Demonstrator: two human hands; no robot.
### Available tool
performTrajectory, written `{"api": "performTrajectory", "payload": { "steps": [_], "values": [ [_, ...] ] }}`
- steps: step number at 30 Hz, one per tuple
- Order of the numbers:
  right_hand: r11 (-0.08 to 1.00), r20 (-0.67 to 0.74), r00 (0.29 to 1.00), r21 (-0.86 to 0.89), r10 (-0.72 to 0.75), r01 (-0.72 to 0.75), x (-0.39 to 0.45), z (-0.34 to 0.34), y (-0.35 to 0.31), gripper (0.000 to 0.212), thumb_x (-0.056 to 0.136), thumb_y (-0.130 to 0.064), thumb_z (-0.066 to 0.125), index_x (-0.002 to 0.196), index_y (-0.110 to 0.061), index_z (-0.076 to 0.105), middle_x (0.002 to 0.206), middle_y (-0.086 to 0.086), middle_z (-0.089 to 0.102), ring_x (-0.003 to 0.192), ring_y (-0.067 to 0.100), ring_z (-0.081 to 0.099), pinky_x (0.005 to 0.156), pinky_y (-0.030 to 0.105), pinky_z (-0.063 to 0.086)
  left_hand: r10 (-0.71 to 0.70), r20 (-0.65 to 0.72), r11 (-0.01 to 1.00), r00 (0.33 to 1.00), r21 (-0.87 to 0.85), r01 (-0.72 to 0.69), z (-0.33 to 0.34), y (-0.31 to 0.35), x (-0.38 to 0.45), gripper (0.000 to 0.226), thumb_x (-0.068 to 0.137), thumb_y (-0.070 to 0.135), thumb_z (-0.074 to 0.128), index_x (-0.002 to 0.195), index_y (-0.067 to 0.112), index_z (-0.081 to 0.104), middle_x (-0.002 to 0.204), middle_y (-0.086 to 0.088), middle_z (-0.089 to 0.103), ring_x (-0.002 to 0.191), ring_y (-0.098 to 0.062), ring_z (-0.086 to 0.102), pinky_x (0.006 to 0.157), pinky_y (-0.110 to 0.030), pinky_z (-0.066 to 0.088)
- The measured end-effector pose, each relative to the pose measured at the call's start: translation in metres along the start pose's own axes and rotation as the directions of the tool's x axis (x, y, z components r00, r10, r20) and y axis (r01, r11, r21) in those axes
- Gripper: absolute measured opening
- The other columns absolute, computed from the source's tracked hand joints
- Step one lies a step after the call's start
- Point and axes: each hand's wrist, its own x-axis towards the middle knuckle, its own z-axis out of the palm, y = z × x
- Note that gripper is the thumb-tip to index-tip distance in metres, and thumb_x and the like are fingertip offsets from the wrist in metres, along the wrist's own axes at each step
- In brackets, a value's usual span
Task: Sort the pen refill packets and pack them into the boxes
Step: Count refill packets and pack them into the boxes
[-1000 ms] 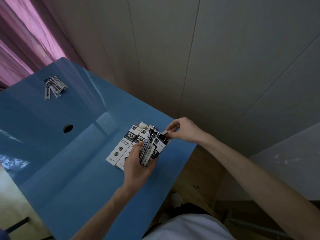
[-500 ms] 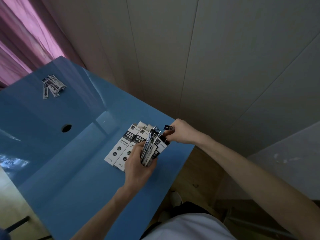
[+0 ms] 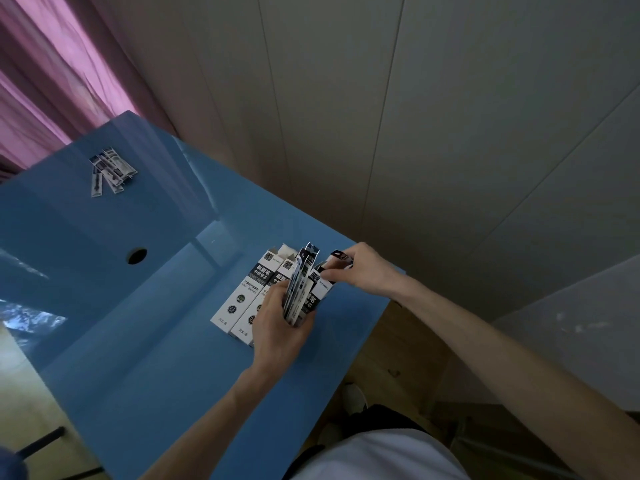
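Refill packets [image 3: 297,289] stand bunched in your left hand [image 3: 277,332] over the boxes [image 3: 247,294] on the desk [image 3: 145,341]; your right hand [image 3: 363,271] pinches, seemingly, one packet's [image 3: 337,256] top.

Head-worn view, down onto table [image 3: 145,341]

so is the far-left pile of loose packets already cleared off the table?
No, a small pile of loose packets lies on the blue table at its far left corner, away from both hands.

Blue table [image 3: 145,341], pink curtain [image 3: 52,81], perhaps panelled wall [image 3: 415,116].
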Motion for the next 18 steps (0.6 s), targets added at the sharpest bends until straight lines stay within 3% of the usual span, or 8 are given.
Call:
{"api": "performTrajectory", "payload": {
  "steps": [3,6,8,10,12,15,18],
  "values": [
    [0.999,0.059,0.998,0.034,0.032,-0.034,0.002,-0.001,0.0,0.031,0.095,-0.032,0.072,0.081,-0.004,0.074,0.064,-0.002,0.061,0.055,0.009,0.047,0.054,0.027,0.037,-0.03,-0.008,0.999,1.0,-0.029,0.03,0.001,0.003,0.001,0.049,0.078,0.03,0.085,0.119,0.025,0.06,0.105,0.016,0.063,0.09,-0.005,0.061,0.074,-0.034,0.055],
    [0.997,0.09,0.996,-0.07,0.028,-0.022,0.005,0.003,0.001,0.043,0.101,-0.033,0.063,0.072,-0.002,0.06,0.053,-0.006,0.039,0.047,0.01,0.033,0.052,0.033,0.027,-0.06,0.004,0.998,0.998,-0.015,0.06,0.002,0.003,0.004,0.046,0.078,0.031,0.084,0.117,0.027,0.059,0.103,0.018,0.062,0.089,-0.005,0.06,0.073,-0.035,0.054],
    [0.992,0.089,0.994,-0.112,0.065,-0.055,0.011,0.007,0.005,0.041,0.103,-0.034,0.058,0.084,0.002,0.068,0.057,-0.002,0.043,0.049,0.011,0.035,0.055,0.034,0.028,-0.092,0.031,0.996,0.995,0.009,0.092,0.003,0.005,0.007,0.043,0.079,0.035,0.082,0.115,0.028,0.058,0.102,0.017,0.062,0.088,-0.006,0.06,0.072,-0.035,0.053],
    [0.986,0.072,0.99,-0.129,0.119,-0.109,0.016,0.008,0.007,0.034,0.105,-0.031,0.053,0.101,-0.006,0.077,0.069,-0.004,0.057,0.052,0.005,0.043,0.054,0.027,0.034,-0.142,0.094,0.99,0.985,0.023,0.14,0.004,0.007,0.012,0.04,0.08,0.037,0.081,0.112,0.028,0.058,0.1,0.014,0.063,0.088,-0.007,0.06,0.071,-0.034,0.052],
    [0.98,0.024,0.979,-0.001,0.201,-0.201,0.022,0.006,0.011,0.03,0.106,-0.024,0.05,0.107,-0.011,0.076,0.086,-0.005,0.067,0.05,-0.003,0.051,0.05,0.015,0.036,-0.225,0.167,0.974,0.96,0.011,0.226,0.004,0.006,0.019,0.034,0.08,0.035,0.081,0.104,0.027,0.059,0.095,0.01,0.065,0.085,-0.009,0.061,0.069,-0.035,0.051],
    [0.926,-0.048,0.953,0.257,0.298,-0.277,0.024,0.001,0.018,0.03,0.106,-0.02,0.046,0.106,-0.007,0.073,0.092,0.003,0.067,0.043,-0.001,0.049,0.041,0.015,0.032,-0.341,0.257,0.917,0.904,-0.123,0.38,0.0,0.0,0.027,0.017,0.088,0.033,0.077,0.095,0.024,0.064,0.082,0.005,0.07,0.073,-0.017,0.065,0.069,-0.045,0.057],
    [0.864,-0.066,0.958,0.451,0.28,-0.221,0.022,-0.004,0.012,0.034,0.109,-0.024,0.042,0.107,-0.007,0.071,0.089,0.007,0.067,0.057,0.01,0.057,0.045,0.02,0.039,-0.349,0.345,0.849,0.871,-0.278,0.45,-0.012,-0.001,0.033,0.009,0.096,0.021,0.07,0.094,0.014,0.066,0.068,0.002,0.061,0.059,-0.016,0.054,0.053,-0.031,0.05]
  ]
}}
